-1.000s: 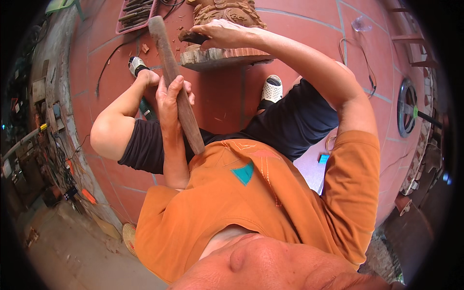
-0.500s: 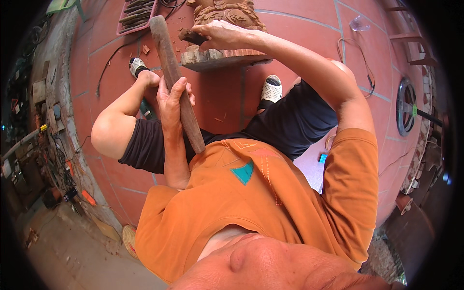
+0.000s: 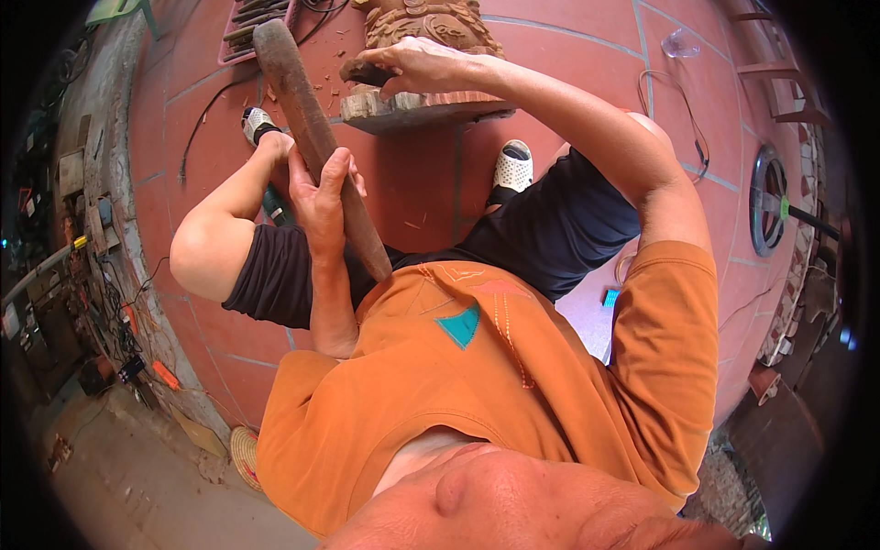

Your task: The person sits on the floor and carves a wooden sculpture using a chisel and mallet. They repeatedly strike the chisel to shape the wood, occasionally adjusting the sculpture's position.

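My left hand (image 3: 323,188) is closed around a long wooden mallet (image 3: 295,82), a plain brown club. Its thick upper end tilts to the far left, and its lower end reaches my shirt. My right hand (image 3: 426,66) grips a chisel (image 3: 365,71) with a dark handle; the butt points left toward the mallet, apart from it, and the blade is hidden. Below and beyond this hand stands a carved wooden piece (image 3: 426,26) with scroll-like relief. Its rough, pale-edged wooden base (image 3: 412,112) sits between my feet.
A pink tray (image 3: 240,57) of several wooden-handled tools lies at the far left, near a black cable (image 3: 206,119) and wood chips. A clear plastic item (image 3: 680,43), a looped cord (image 3: 701,137) and a round black-rimmed object (image 3: 768,202) are on the right of the red tiled floor.
The mallet's upper end has swung left, away from the chisel, as my left hand moved slightly left. My right hand and the carving are almost where they were.
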`<state>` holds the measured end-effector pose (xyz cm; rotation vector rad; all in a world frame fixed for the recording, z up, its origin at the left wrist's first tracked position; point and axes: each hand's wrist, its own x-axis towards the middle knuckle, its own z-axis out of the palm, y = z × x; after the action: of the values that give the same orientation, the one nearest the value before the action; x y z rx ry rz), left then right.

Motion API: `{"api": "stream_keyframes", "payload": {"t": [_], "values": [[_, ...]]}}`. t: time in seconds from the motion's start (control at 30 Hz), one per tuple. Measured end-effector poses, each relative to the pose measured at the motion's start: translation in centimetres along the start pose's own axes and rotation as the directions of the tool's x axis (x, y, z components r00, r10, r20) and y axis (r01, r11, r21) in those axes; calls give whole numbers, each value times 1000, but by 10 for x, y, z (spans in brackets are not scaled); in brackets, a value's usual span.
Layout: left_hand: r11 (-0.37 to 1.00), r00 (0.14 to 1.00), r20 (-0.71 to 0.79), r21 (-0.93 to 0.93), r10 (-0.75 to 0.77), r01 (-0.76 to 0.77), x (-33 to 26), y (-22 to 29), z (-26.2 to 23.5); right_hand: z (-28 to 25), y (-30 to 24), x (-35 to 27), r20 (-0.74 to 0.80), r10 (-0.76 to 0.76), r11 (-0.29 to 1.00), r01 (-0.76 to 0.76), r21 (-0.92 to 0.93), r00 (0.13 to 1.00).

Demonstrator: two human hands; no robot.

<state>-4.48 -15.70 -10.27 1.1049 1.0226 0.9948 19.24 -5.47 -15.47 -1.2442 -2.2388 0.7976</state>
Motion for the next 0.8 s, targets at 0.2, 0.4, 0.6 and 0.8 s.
{"api": "stream_keyframes", "payload": {"t": [0.2, 0.4, 0.6, 0.8], "values": [[968, 981, 92, 200, -173, 152, -1, 3, -6, 0, -7, 0, 11, -42, 999, 42, 2, 999], [998, 997, -54, 15, 53, -53, 1, 0, -7, 3, -3, -1, -20, -50, 999, 50, -1, 999], [976, 982, 84, 152, -171, 157, -2, -1, -6, -3, -6, 5, 121, 9, 998, -1, -64, 993], [984, 986, 56, -71, -157, 160, 1, -7, -12, -8, 9, 3, -35, 38, 998, -40, -50, 999]]}}
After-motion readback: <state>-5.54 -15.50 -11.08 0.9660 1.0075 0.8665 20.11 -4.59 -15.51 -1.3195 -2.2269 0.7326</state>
